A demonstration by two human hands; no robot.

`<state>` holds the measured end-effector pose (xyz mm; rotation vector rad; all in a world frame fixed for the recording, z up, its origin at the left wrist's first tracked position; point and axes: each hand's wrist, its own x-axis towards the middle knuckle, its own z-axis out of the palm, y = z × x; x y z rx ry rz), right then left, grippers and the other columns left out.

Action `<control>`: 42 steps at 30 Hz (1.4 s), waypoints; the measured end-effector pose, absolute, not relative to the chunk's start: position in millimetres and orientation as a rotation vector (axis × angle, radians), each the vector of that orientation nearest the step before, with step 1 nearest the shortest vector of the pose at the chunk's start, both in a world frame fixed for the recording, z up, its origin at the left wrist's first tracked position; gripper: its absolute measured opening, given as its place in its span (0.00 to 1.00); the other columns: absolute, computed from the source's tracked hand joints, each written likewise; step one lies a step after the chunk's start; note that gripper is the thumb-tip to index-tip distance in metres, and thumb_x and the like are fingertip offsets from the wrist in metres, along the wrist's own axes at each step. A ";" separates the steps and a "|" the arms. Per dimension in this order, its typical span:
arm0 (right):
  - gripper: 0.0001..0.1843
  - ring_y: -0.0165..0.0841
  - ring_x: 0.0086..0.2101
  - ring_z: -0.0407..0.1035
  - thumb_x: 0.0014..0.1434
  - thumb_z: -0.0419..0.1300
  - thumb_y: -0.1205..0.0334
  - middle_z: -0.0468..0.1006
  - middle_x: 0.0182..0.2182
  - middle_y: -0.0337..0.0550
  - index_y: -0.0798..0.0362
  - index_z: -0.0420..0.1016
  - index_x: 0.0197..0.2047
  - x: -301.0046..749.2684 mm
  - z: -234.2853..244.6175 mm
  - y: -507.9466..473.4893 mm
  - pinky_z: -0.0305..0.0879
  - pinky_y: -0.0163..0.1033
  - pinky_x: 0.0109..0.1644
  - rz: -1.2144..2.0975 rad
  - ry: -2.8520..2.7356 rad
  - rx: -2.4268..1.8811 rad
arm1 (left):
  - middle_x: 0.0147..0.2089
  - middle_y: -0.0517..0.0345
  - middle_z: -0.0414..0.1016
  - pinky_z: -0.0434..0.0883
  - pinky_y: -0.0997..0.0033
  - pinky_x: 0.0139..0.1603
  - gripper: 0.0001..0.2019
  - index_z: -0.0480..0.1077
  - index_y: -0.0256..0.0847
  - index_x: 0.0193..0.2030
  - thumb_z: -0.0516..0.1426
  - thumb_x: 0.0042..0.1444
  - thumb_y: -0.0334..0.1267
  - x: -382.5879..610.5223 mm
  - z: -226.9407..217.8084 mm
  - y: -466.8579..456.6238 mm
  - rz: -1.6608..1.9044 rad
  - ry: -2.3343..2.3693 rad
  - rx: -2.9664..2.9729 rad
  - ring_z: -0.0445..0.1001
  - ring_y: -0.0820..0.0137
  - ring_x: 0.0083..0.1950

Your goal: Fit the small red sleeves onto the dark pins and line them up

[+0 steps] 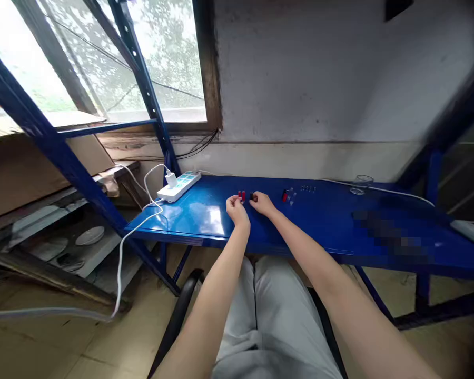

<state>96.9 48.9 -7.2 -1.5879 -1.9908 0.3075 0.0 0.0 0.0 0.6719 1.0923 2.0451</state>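
Hands met on the blue table [205, 216], a little way right of the power strip [179, 185]. Left hand [236, 206] was curled narrow, thumb and fingertips pinched on a small red piece [242, 196]. Right hand [262, 202] was curled just as tight, fingertips closed on a small black piece [253, 197]. The two pieces sat just beside each other between the hands, but they were too tiny for me to say if they actually touched.

Further right of the power strip, past the right hand, lay a loose cluster of red and black bits [286, 196]. A short row of dark bits [307, 188] lay just beyond it. Well off to the right of the strip sat a clear ring [361, 184], with a white cable [398, 193] running by it. A white charger [170, 179] was plugged into the strip itself, and its cord [120, 252] drooped off the table edge toward the floor. Above and left of the strip was the window [102, 63].
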 end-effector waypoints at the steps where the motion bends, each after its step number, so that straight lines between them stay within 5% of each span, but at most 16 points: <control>1: 0.08 0.32 0.34 0.69 0.52 0.55 0.63 0.76 0.34 0.45 0.55 0.69 0.36 95.0 -6.7 49.7 0.57 0.32 0.34 0.302 -1.991 -1.599 | 0.29 0.61 0.66 0.63 0.75 0.35 0.06 0.64 0.36 0.30 0.50 0.47 0.24 0.6 0.6 -0.5 2.043 1.096 0.667 0.64 0.78 0.28; 20: 0.13 0.36 0.37 0.70 0.51 0.60 0.57 0.77 0.37 0.48 0.54 0.73 0.39 83.3 14.8 39.2 0.58 0.33 0.32 0.330 -2.035 -1.814 | 0.29 0.61 0.66 0.65 0.74 0.37 0.05 0.65 0.37 0.30 0.50 0.48 0.26 -1.7 -1.0 -2.5 1.987 1.095 0.726 0.66 0.77 0.30; 30: 0.13 0.30 0.30 0.65 0.61 0.46 0.56 0.71 0.31 0.45 0.54 0.67 0.38 152.2 26.8 -17.7 0.60 0.36 0.35 -0.216 -1.549 -1.161 | 0.35 0.55 0.69 0.67 0.70 0.42 0.06 0.65 0.38 0.35 0.49 0.53 0.29 9.1 -1.8 -12.4 1.957 1.230 1.433 0.69 0.71 0.38; 35: 0.13 0.31 0.31 0.64 0.59 0.46 0.55 0.68 0.32 0.43 0.55 0.62 0.41 196.9 11.6 -18.6 0.61 0.38 0.38 -0.154 -1.064 -1.277 | 0.50 0.50 0.68 0.65 0.65 0.48 0.18 0.64 0.40 0.51 0.45 0.55 0.27 35.5 3.7 -25.7 1.327 1.094 2.558 0.66 0.66 0.50; 42: 0.13 0.41 0.44 0.60 0.51 0.49 0.63 0.70 0.41 0.49 0.54 0.70 0.38 206.5 4.3 -15.9 0.54 0.49 0.47 -0.041 -1.163 -1.855 | 0.62 0.46 0.58 0.62 0.58 0.50 0.29 0.45 0.40 0.66 0.43 0.56 0.26 65.8 6.6 -6.1 0.817 1.413 2.787 0.59 0.60 0.58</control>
